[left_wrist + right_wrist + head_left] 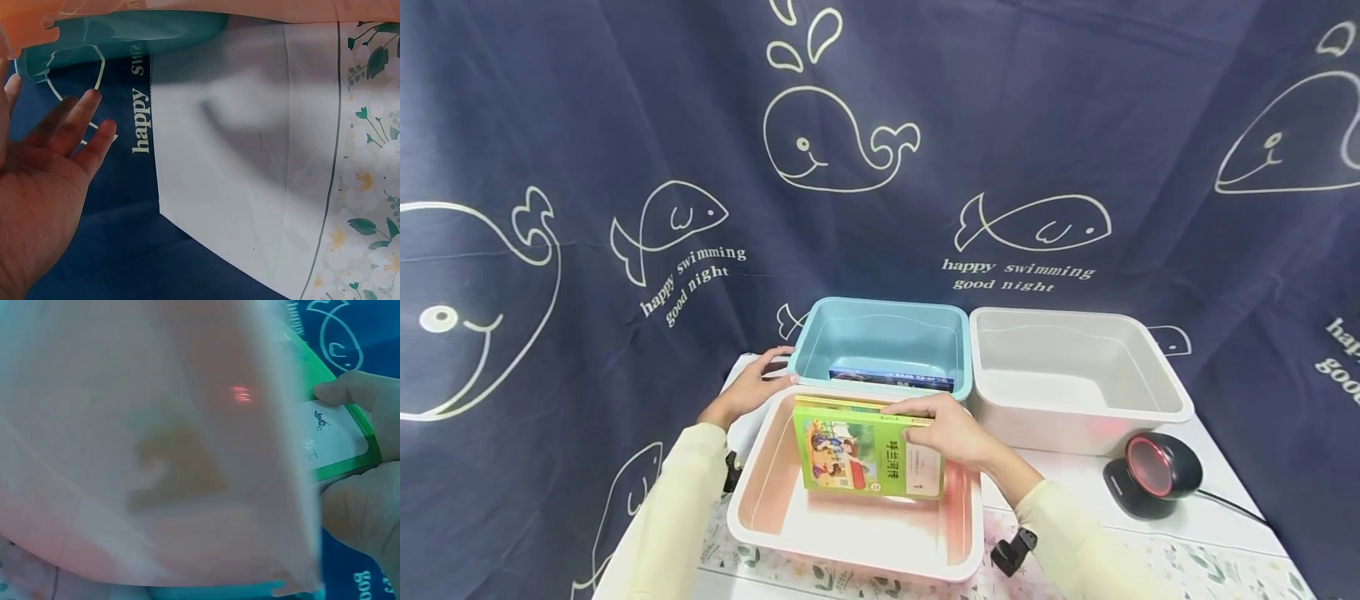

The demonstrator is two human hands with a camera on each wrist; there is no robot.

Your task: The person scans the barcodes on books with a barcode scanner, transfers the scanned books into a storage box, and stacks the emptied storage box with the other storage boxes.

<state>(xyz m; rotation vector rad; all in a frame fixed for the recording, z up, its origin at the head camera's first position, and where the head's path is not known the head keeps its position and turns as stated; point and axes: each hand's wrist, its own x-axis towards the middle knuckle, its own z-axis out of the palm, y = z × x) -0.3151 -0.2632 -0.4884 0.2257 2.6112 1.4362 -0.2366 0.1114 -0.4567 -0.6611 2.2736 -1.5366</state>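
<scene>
A green children's book (857,454) with a picture cover stands on its long edge inside the pink bin (857,565). Behind it shows the top of a yellow book (829,403). My right hand (953,432) grips the green book near its upper right corner, thumb on the cover. In the right wrist view that thumb (353,389) presses the green-edged cover, while the bin's wall fills most of the picture. My left hand (751,393) is at the left edges of the pink and teal bins, fingers spread and loosely straight (78,128).
The teal bin (891,310) stands behind the pink one and holds a blue book (891,380). To its right is a white bin (1075,412). A black round device (1157,471) with a cable sits at the right on the flowered tabletop. A dark blue curtain (880,233) hangs behind.
</scene>
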